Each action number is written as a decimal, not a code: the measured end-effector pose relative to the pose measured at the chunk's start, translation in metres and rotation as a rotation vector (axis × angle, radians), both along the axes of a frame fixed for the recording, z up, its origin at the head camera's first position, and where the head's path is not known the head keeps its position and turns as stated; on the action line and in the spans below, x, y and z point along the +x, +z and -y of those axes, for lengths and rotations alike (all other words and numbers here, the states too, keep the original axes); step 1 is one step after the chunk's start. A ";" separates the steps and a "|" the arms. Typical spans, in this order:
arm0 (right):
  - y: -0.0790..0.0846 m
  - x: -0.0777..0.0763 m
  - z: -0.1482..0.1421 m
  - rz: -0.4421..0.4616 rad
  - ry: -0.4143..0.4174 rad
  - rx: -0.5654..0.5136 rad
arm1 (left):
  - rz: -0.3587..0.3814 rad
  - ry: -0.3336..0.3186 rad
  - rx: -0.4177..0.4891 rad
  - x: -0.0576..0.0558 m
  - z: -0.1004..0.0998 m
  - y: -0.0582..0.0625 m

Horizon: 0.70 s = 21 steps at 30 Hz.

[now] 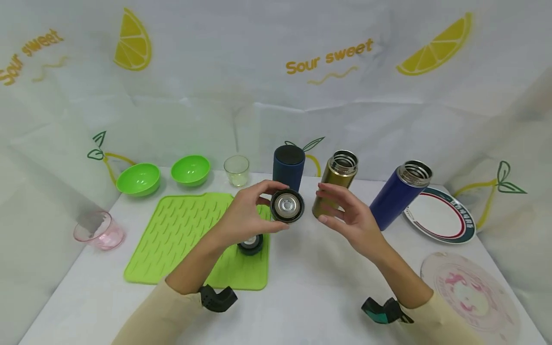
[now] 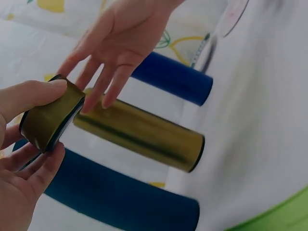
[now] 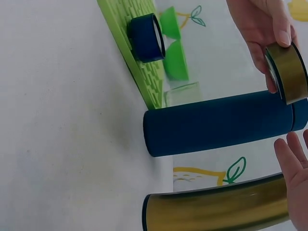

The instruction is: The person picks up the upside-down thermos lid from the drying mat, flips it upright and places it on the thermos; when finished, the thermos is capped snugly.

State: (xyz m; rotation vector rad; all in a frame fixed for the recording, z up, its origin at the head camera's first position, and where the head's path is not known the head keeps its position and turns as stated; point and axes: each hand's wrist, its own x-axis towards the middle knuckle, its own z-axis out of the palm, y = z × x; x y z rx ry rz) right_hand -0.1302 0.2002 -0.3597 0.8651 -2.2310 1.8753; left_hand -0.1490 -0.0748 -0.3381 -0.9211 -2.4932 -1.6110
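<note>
My left hand (image 1: 246, 211) pinches a gold thermos lid (image 2: 52, 115) between thumb and fingers. The lid's metal inner side faces me in the head view. To its right, my right hand (image 1: 353, 218) is raised with fingers apart and holds nothing. It overlaps the front of an uncapped gold thermos (image 1: 338, 178), which stands upright with its threaded metal mouth showing. Behind the held lid is a capped dark blue thermos (image 1: 288, 170). An uncapped blue thermos (image 1: 393, 200) stands right of my right hand. A blue lid (image 3: 145, 38) lies on the green mat (image 1: 172, 239), partly hidden by my left hand in the head view.
Two green bowls (image 1: 139, 180) and a clear glass (image 1: 236, 171) stand at the back left. A pink glass (image 1: 102, 232) is near the left edge. Behind the blue thermos lies a rimmed plate (image 1: 437, 215); a round pink-patterned mat (image 1: 472, 292) is at the right.
</note>
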 end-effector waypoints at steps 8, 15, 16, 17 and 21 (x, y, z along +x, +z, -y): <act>0.001 0.004 -0.003 0.007 0.016 -0.046 | -0.057 -0.055 0.076 -0.003 -0.031 -0.005; -0.002 0.008 -0.001 0.030 -0.027 -0.010 | -0.070 -0.052 0.048 -0.004 -0.038 -0.011; -0.002 0.008 -0.001 0.037 -0.031 -0.003 | -0.070 -0.051 0.046 -0.004 -0.038 -0.012; -0.003 0.008 0.000 0.043 -0.034 0.004 | -0.071 -0.050 0.044 -0.004 -0.039 -0.013; -0.003 0.008 0.000 0.061 -0.032 0.018 | -0.081 -0.052 0.062 -0.005 -0.039 -0.014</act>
